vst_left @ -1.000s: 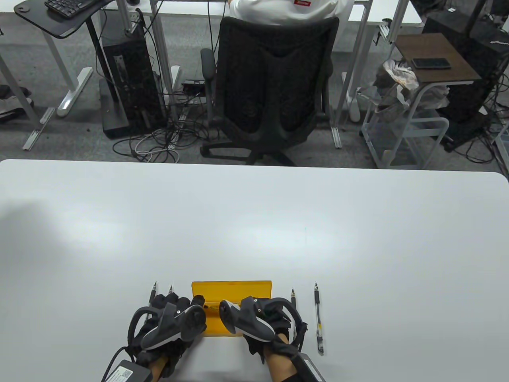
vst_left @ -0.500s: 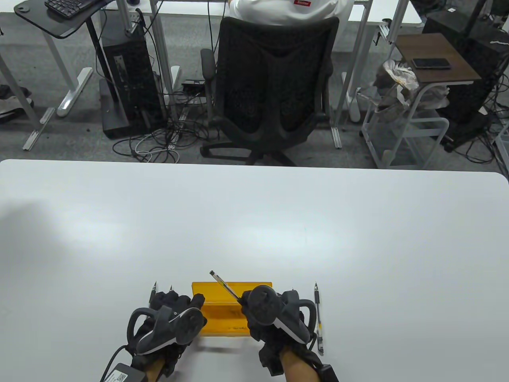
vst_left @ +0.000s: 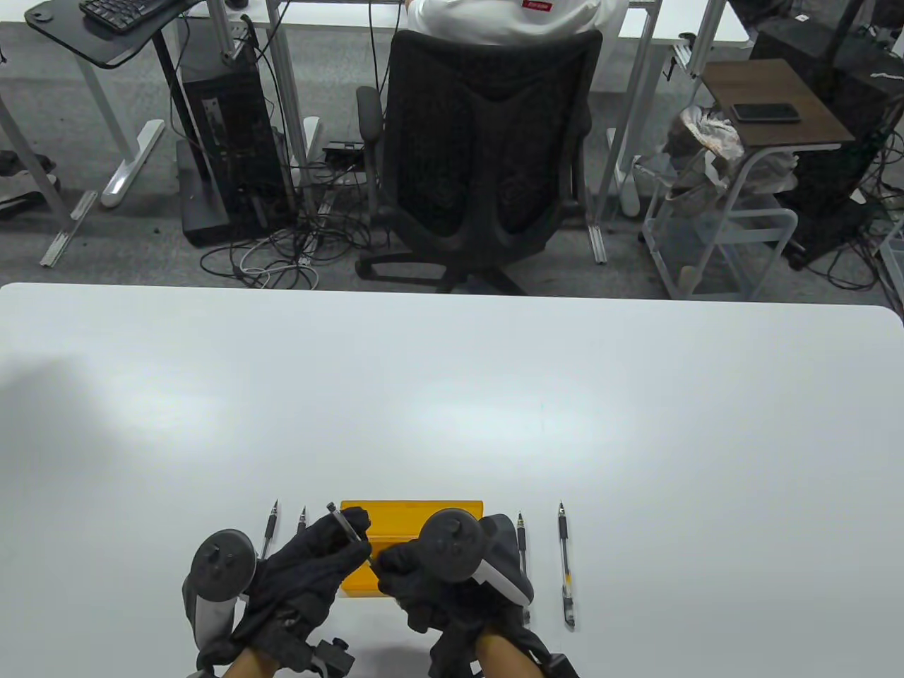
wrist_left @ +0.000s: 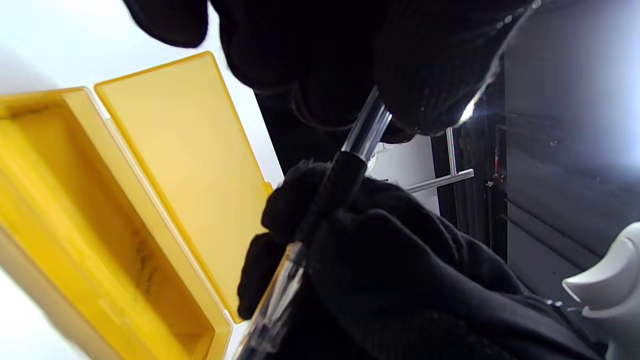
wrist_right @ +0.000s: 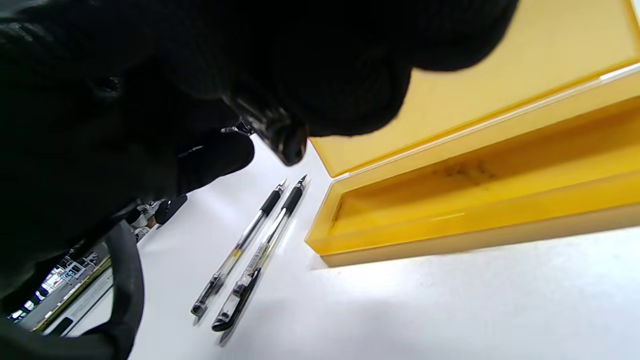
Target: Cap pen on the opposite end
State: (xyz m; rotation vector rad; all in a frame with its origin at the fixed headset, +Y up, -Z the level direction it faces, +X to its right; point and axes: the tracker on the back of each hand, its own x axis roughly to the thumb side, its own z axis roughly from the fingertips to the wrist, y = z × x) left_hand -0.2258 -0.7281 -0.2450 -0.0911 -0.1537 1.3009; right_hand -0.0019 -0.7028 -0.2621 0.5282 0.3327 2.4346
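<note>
A clear pen (vst_left: 348, 531) with a black grip is held slanted above the open yellow case (vst_left: 412, 510). My left hand (vst_left: 345, 538), turned palm up, pinches its clear barrel; the far end sticks out past the fingers. My right hand (vst_left: 387, 565) grips the pen's near end. In the left wrist view the left fingertips (wrist_left: 425, 85) pinch the barrel of the pen (wrist_left: 367, 131) and the right hand's fingers (wrist_left: 380, 250) wrap it below the black grip. In the right wrist view a dark pen end (wrist_right: 286, 142) pokes out of my right hand's fingers. Whether a cap is on is hidden.
Two pens (vst_left: 269, 530) (vst_left: 301, 518) lie left of the case and two more (vst_left: 521, 540) (vst_left: 565, 565) lie right of it, all pointing away from me. The case (wrist_right: 475, 200) looks empty. The white table (vst_left: 452, 395) stretches beyond.
My right hand lifted the pen out of the case. My left hand turned palm up and took hold of the barrel, so both hands hold the pen now.
</note>
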